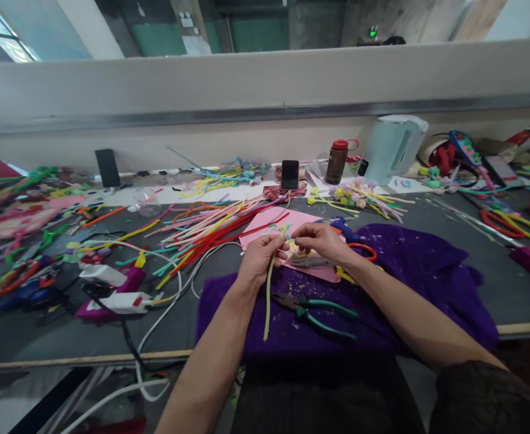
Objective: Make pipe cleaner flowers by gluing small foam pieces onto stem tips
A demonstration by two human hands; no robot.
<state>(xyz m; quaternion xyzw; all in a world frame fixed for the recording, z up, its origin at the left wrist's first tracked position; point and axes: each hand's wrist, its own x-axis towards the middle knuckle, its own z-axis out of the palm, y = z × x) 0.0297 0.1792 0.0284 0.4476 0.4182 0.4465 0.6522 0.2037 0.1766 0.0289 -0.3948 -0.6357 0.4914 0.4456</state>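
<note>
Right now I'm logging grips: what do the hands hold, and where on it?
Both hands pinch the top end of a yellow-green pipe cleaner; left hand, right hand.

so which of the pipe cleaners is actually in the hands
The yellow-green pipe cleaner, pinched by the left hand and hanging down over the purple cloth. The others lie loose in the pile to the left.

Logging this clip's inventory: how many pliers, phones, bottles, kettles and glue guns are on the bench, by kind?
Pliers: 1
Phones: 2, one standing at centre, one dark at the back left
Bottle with red cap: 1
Kettle: 1
Glue guns: 2, white ones at the left
Total: 7
</note>
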